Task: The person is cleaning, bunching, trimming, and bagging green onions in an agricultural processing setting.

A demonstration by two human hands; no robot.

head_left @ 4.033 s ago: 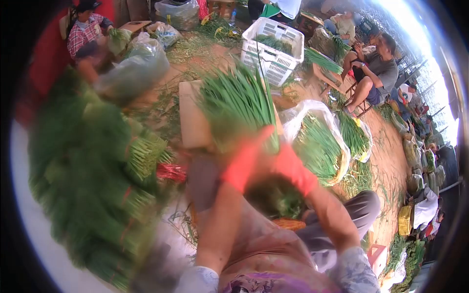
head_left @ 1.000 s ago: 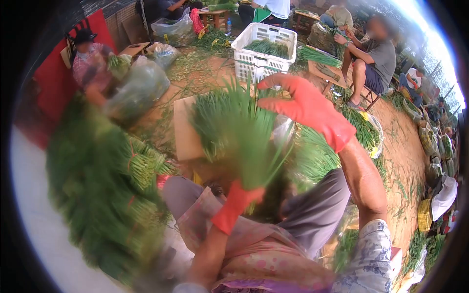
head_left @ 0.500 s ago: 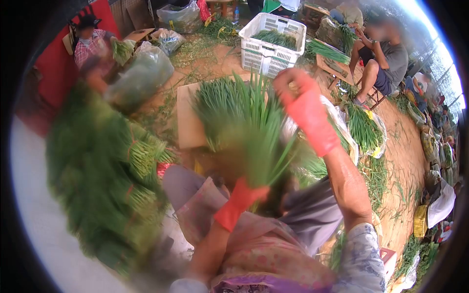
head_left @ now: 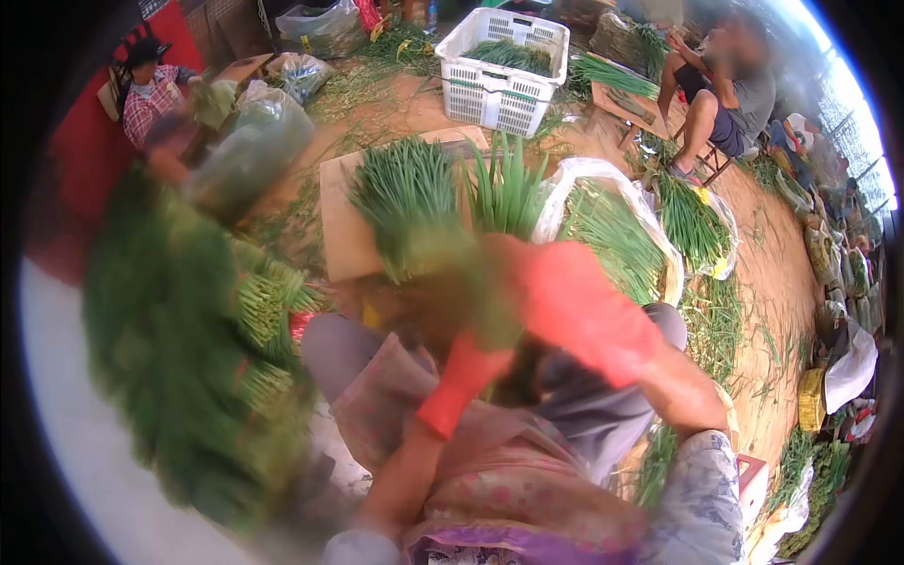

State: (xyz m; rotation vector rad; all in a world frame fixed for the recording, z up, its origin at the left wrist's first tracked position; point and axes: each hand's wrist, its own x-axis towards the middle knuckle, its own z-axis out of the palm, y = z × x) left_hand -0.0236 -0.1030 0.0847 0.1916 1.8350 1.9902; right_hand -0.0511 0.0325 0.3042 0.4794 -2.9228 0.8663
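Observation:
Green stalks (head_left: 506,193) stand upright in front of me, their lower part blurred. Around their lower part my left hand (head_left: 474,367), in a red glove, is closed. My right hand (head_left: 556,282), also gloved in red, is at the bunch from the right; its fingers are smeared and hidden against the stalks. Just beyond, a pile of green stalks (head_left: 405,188) lies on a wooden board (head_left: 337,231). To the right, an open white bag (head_left: 551,212) holds more stalks.
Tied bundles of greens (head_left: 169,358) are heaped at the left. A white crate (head_left: 494,94) stands beyond the board. One person (head_left: 155,99) sits at the upper left, another (head_left: 749,108) at the upper right beside a small wooden table (head_left: 631,111).
My right hand has come down from above the stalks, leftward to the bunch in my left hand. The view has shifted slightly, and the white bag is less covered.

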